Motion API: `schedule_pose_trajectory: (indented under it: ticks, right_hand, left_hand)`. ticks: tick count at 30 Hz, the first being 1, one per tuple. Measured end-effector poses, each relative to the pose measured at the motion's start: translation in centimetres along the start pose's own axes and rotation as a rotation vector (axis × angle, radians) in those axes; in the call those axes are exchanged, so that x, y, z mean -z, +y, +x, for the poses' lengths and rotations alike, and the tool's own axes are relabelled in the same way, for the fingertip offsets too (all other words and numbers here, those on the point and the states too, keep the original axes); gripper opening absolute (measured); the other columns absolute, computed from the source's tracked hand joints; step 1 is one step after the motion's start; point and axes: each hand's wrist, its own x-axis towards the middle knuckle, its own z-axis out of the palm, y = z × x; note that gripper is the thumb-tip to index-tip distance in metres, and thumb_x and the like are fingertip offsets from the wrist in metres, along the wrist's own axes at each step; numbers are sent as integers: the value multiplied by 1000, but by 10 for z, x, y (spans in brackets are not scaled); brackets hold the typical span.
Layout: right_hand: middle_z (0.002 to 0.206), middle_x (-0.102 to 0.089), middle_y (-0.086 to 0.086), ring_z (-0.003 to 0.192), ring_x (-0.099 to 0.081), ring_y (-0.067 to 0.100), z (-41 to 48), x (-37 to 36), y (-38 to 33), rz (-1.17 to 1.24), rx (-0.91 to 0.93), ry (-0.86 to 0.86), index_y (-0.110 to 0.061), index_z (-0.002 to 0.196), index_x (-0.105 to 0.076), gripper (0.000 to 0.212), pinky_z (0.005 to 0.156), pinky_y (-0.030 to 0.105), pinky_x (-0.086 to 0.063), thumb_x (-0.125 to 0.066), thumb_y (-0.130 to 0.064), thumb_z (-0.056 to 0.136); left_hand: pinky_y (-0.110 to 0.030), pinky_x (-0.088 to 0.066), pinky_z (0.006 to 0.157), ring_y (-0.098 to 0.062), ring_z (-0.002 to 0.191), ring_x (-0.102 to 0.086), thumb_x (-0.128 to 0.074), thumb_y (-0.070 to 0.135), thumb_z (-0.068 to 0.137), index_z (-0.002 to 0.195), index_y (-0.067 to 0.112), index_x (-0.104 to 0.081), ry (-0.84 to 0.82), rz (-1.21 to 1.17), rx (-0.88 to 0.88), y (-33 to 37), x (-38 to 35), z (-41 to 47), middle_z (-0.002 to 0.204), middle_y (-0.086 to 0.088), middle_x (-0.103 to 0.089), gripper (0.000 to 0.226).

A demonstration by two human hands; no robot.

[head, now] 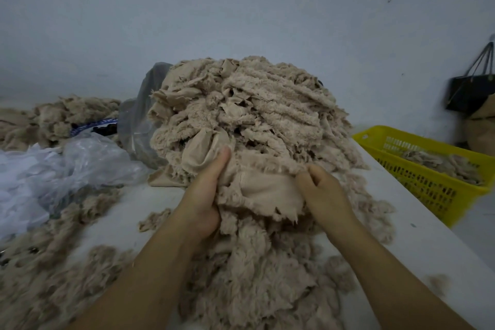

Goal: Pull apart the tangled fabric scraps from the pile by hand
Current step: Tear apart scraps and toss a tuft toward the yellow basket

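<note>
Plainly, left hand (205, 195) and right hand (322, 190), each grip pinching one beige scrap (265, 193), against the pile (249, 110)

Forearms extended; left hand (204, 199) gripping, thumb up; right hand (324, 192) fingers curled, pinching.

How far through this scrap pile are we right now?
Done: loose scraps lie spread over the table, and a few sit in the yellow basket. In hand: the left hand and right hand both grip one beige scrap at the front of the tangled pile. Left: that pile stands tall, so likely most of the job.
</note>
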Motion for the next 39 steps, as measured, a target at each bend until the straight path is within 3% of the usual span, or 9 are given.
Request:
schedule_pose_trajectory:
  ticks: [6,10,13,16,21,25,28,33,39]
  right_hand:
    - [68,-60,-9,62,-58,8,-5,2,-7,139,-14,-65,-27,82,-62,34,62,31,-50,-41,-45,102]
    - [89,-63,-33,83,-59,-15,-14,-14,-14,65,50,-267,-54,93,-58,44,66,9,-44,-41,-90,74]
    - [81,-59,-21,68,-54,1,-11,-22,-8,-146,139,-175,-36,98,-57,30,58,13,-36,-47,-64,92]
    - [88,-63,-1,71,-57,13,-1,-9,-2,-247,119,7,-19,115,-61,27,54,10,-34,-44,-36,104]
    - [124,-62,16,102,-60,33,19,32,13,-77,-267,371,-16,131,-56,38,81,38,-49,-43,-40,104]
    - [140,-44,9,124,-44,26,11,11,12,-480,-91,186,-19,136,-45,43,94,34,-41,-53,-34,97]
    - [126,-44,-7,121,-37,12,-2,-8,-11,-449,332,218,-26,123,-57,40,100,29,-33,-48,-49,92]
    - [96,-39,-22,98,-35,1,-21,-31,-7,-581,465,-580,-30,94,-62,38,82,25,-38,-55,-67,86]
    - [65,-55,-17,56,-49,-1,-2,-10,-13,404,3,-130,-37,72,-63,27,52,16,-39,-56,-38,98]
  left_hand:
    - [-39,-53,95,-20,108,-70,-62,49,80,118,15,-71,101,297,-174,-7,-7,1,112,-6,-75,51]
    - [-15,-56,73,-6,93,-73,-57,64,76,94,27,-78,76,606,-247,-19,-16,-3,96,7,-78,46]
    - [-13,-48,53,-9,59,-64,-53,70,78,66,22,-67,217,813,-317,-24,-15,2,63,8,-67,51]
    - [-19,-46,45,-11,42,-58,-55,51,96,67,23,-68,357,579,-325,-12,-9,8,49,3,-61,42]
    - [-21,-51,42,-12,45,-66,-50,46,101,99,16,-66,438,-61,-220,19,10,7,63,2,-72,35]
    - [-17,-43,38,-12,40,-56,-45,44,103,110,15,-64,242,-256,-153,8,6,7,59,0,-64,36]
    - [-15,-31,36,-5,37,-33,-43,38,105,85,15,-55,171,-377,-157,4,3,12,57,3,-44,33]
    - [-14,-36,39,-5,41,-40,-61,26,73,70,15,-51,113,-408,-217,7,4,16,59,2,-50,16]
    - [-28,-57,67,-17,75,-72,-51,54,97,76,17,-75,38,-39,-245,-3,8,10,85,-4,-72,49]
